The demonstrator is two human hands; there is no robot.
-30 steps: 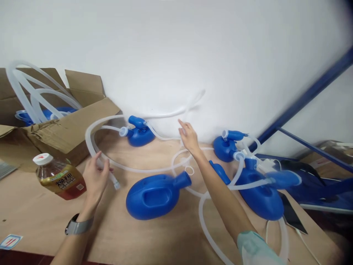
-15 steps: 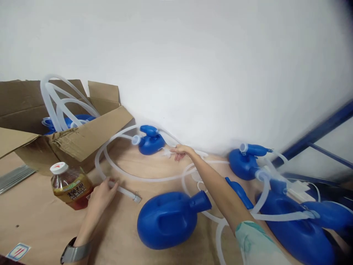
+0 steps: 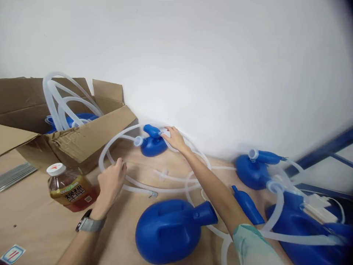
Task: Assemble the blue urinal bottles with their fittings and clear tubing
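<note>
My right hand (image 3: 175,139) reaches to the back by the wall, thumb and fingers apart, beside the small blue mouthpiece (image 3: 152,131) with a metal clamp on its narrow end. That piece sits atop a blue jug (image 3: 153,146) with a clear collar. My left hand (image 3: 111,180), wearing a watch, is raised with fingers curled near the looped clear tube (image 3: 102,158); its fingers hide whatever may be inside. A bare tube end with a metal clamp (image 3: 153,194) lies right of it. In front lies an uncapped blue jug (image 3: 168,232) on its side.
An open cardboard box (image 3: 91,136) of tubes and blue parts stands at left, with a drink bottle (image 3: 70,189) before it. Metal rods (image 3: 16,176) lie at far left. At right are another blue jug (image 3: 249,171), a loose blue piece (image 3: 248,204) and a blue metal frame (image 3: 320,154).
My right hand has left the white tube connector and moved up and left to the mouthpiece. My left hand has lifted off the table and shifted right, its fingers curling. The view has shifted slightly.
</note>
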